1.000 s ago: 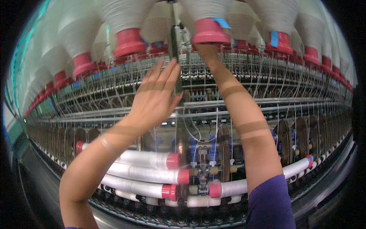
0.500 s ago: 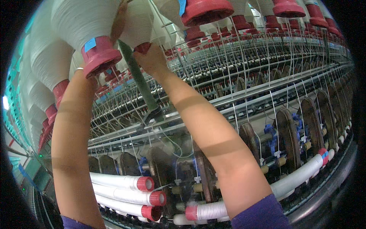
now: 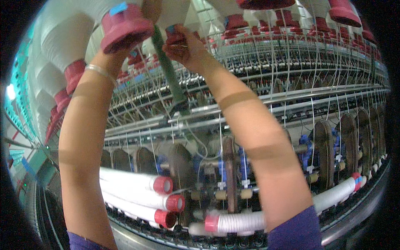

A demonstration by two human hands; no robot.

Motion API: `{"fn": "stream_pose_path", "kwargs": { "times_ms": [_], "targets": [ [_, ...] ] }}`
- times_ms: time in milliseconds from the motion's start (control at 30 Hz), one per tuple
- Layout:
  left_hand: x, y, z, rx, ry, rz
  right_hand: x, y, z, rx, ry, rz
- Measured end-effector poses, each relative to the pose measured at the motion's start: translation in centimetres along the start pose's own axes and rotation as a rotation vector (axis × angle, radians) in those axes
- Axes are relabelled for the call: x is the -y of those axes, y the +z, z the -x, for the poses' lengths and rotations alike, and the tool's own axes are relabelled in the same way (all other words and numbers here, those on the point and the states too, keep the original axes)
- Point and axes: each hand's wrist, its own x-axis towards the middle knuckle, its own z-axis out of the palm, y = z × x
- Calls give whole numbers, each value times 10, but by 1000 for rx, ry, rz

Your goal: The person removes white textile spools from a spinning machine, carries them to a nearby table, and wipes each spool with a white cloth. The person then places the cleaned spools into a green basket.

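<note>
Both my arms are raised toward white roving bobbins hanging overhead. My right hand (image 3: 187, 49) is closed around the pink lower end of a roving bobbin (image 3: 175, 34). Up beside that bobbin's white body, part of my left hand (image 3: 151, 10) shows, curled against its side. The rest of that hand is hidden behind the pink flange of a nearer roving bobbin (image 3: 127, 27), which carries a blue tape mark. A green post (image 3: 166, 66) runs between my hands.
Below my arms are white yarn-wound tubes with red ends (image 3: 141, 181), stacked at the left. Another wound tube (image 3: 241, 222) lies in front, and one more (image 3: 337, 193) at the right. Metal rails (image 3: 271, 100) and dark drafting arms (image 3: 323, 141) cross the machine.
The whole view has shifted, so bobbins and machine sit higher and slightly further right in the picture. My hands stay up at the bobbins; more of my left wrist shows.
</note>
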Motion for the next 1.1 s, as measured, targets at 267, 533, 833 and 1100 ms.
{"fn": "stream_pose_path", "kwargs": {
  "times_ms": [267,533,833,1100],
  "targets": [
    [-80,87,157,-104,323,222,-38,7,34,265,74,1014],
    [-106,129,150,359,-1167,1957,-61,-16,50,22,694,1245],
    [-102,140,151,448,-653,1036,-61,-20,44,6,630,1258],
    [-104,113,226,-60,-257,575,-22,-13,-55,-372,-214,707]
  ]
}}
